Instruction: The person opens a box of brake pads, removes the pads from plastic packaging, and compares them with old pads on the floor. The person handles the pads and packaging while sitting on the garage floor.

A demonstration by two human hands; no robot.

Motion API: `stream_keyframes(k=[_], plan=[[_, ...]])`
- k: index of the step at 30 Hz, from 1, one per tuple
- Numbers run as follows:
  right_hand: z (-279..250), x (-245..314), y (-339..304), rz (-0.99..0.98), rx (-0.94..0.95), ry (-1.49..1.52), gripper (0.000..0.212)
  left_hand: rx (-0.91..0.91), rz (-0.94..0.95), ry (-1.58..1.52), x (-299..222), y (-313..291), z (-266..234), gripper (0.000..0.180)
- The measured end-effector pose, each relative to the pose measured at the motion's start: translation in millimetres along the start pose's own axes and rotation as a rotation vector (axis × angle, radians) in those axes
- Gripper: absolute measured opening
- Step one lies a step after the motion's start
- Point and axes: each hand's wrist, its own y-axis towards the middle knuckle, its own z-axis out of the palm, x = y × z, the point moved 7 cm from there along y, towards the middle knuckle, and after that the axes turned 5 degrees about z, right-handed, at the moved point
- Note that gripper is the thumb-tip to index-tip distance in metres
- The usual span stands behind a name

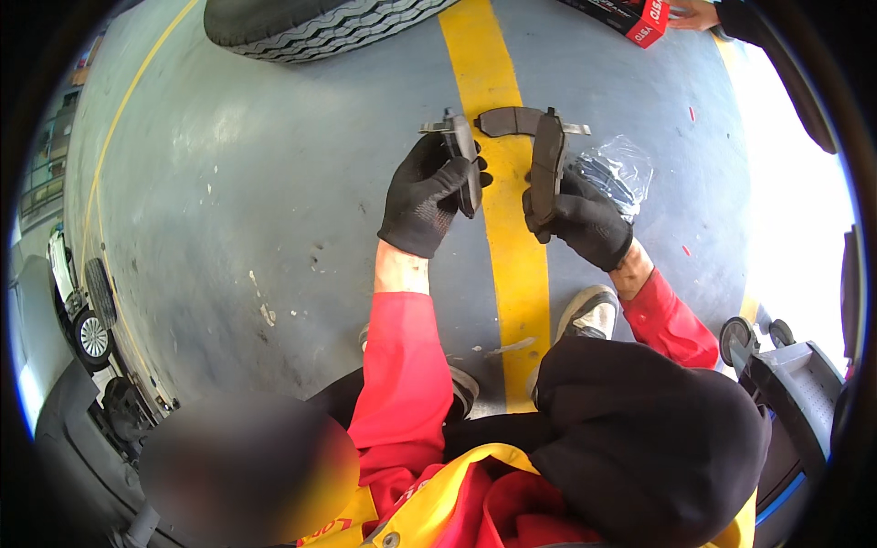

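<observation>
My left hand [425, 196], in a black glove, is closed around a brake pad [465, 164] tilted nearly edge-on. My right hand [589, 219], gloved the same way, grips a second dark brake pad [548, 160] held upright. The two pads are apart, side by side above the yellow floor stripe. Just beyond them another brake pad [510, 121] lies crosswise on the floor, its right part hidden behind the pad in my right hand. Beside my right hand, a clear plastic bag [630, 169] with dark contents rests on the floor, partly covered by the glove.
A large tyre [338, 32] lies at the far side. At far right, another person's hand [696, 14] touches a red and black box [647, 26]. A wheeled cart [795, 393] stands at right. My shoe [589, 313] is on the floor below my right hand.
</observation>
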Motion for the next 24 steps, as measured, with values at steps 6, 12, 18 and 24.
stream_keyframes(k=[6,12,18,24], plan=[[12.0,34.4,-11.4,-0.043,0.107,0.09,0.072,-0.163,0.539,1.236,-67.7,0.1,74.6,0.06],[11.4,26.8,-10.1,-0.055,0.3,0.291,0.068,-0.158,0.629,1.301,-76.6,-2.9,99.2,0.059],[12.0,22.3,-8.2,-0.034,0.295,0.263,0.068,-0.192,-0.028,0.367,-31.6,-0.4,72.1,0.055],[9.2,15.6,-7.9,-0.022,0.298,0.23,0.063,-0.204,-0.073,0.107,-16.0,-2.9,86.4,0.043]])
